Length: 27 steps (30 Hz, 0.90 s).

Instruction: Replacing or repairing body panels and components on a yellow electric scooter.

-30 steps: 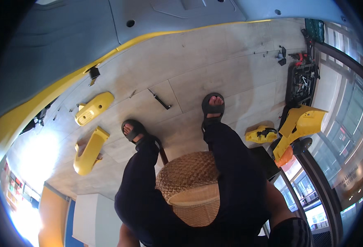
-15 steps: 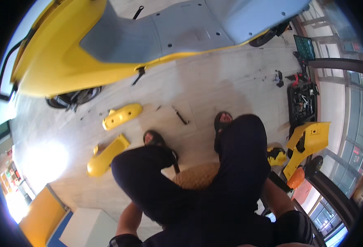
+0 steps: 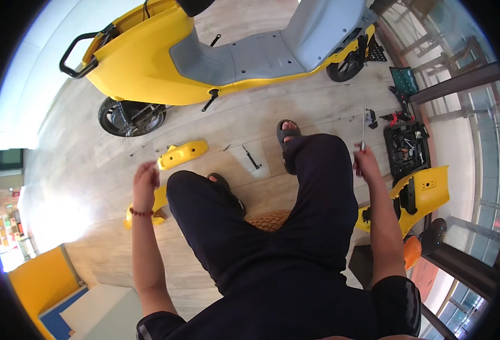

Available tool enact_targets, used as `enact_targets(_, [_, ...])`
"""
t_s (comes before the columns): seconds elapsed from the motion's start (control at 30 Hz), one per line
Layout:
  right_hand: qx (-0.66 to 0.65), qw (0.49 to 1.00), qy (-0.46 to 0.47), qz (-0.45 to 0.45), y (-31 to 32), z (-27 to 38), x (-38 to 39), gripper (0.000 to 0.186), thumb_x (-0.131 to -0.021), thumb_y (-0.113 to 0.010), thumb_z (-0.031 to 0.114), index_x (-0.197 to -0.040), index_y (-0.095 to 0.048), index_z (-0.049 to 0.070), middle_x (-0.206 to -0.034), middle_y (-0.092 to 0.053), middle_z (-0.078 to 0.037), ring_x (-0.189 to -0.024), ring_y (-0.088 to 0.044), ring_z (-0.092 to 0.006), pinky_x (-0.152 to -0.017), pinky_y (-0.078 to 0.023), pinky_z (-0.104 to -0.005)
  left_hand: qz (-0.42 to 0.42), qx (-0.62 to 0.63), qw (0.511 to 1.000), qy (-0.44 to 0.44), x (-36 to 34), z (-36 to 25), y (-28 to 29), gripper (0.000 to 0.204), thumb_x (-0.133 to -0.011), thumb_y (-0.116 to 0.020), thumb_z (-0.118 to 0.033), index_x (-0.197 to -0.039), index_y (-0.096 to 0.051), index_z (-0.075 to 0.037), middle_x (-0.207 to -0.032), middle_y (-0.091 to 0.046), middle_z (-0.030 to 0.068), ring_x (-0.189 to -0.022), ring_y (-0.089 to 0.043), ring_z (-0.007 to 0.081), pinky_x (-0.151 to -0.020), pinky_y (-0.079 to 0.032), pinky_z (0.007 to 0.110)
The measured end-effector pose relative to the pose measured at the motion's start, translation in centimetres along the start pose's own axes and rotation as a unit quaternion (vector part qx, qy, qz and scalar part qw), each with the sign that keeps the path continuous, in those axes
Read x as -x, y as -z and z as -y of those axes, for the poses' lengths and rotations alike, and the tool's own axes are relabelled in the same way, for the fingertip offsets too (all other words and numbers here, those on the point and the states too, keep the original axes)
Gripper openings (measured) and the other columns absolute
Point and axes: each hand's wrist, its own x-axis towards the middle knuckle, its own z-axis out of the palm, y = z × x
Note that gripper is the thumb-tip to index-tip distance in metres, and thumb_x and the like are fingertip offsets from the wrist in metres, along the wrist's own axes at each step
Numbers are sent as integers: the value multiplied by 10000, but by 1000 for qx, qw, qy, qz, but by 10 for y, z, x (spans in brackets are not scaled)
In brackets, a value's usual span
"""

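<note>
My right hand [image 3: 365, 162] is closed round a screwdriver [image 3: 363, 146] with a long thin shaft that points away from me, beside my right knee. My left hand [image 3: 146, 180], a bracelet at its wrist, hovers left of my left knee. Its fingers are loosely bent and apart, and I see nothing in them. Just beyond it lies a yellow panel [image 3: 183, 154] on the floor. Another yellow panel [image 3: 160, 198] is partly hidden by my left forearm and knee. Across the far side stands a yellow scooter [image 3: 139, 62] with a grey footboard [image 3: 255, 59].
A black tool case [image 3: 407, 148] full of tools lies at right, near a green case [image 3: 404, 81]. A large yellow body part [image 3: 428, 190] is beside my right arm. A black tool [image 3: 251, 157] lies between my feet. A woven seat [image 3: 268, 221] shows under me.
Both my hands have come up into view beside my knees, the right one with the screwdriver. The view has shifted, showing more of the scooter. My right foot has moved forward.
</note>
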Motion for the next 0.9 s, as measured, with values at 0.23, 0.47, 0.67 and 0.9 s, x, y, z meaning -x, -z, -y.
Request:
enact_targets(0.23, [24, 992, 113, 49, -75, 86, -89, 388, -885, -577, 123, -1253, -485, 37, -738, -511, -10, -551, -513, -102, -482, -419, -268, 164, 82, 980, 73, -117, -62, -219, 252, -962, -489, -141, -1127, -577, 29, -910, -623, 80, -763, -603, 154, -702, -502, 276])
enact_targets(0.47, [4, 985, 113, 129, -116, 57, -139, 387, -927, -553, 106, -1298, -490, 12, -791, -511, 13, -619, -475, -46, -540, -414, -223, 102, -557, 735, -373, -262, 2, -349, 411, -842, -679, -244, -1182, -569, -40, -1113, -607, 126, -1036, -583, 311, -901, -477, 414])
enact_targets(0.67, [-22, 981, 140, 133, -112, 50, -155, 397, -919, -561, 89, -1298, -498, -9, -782, -511, 9, -653, -436, -48, -600, -406, -228, 191, -639, 626, -405, -330, 17, -395, 592, -770, -748, -283, -1275, -500, -97, -1315, -496, 143, -1181, -499, 366, -1002, -429, 444])
enact_targets(0.9, [-9, 987, 88, 135, -101, 40, -149, 377, -910, -557, 69, -1277, -516, -5, -759, -479, 26, -663, -416, -43, -597, -375, -214, 305, -632, 595, -391, -349, -4, -403, 591, -769, -739, -237, -1284, -492, -84, -1287, -515, 142, -1162, -511, 368, -984, -449, 430])
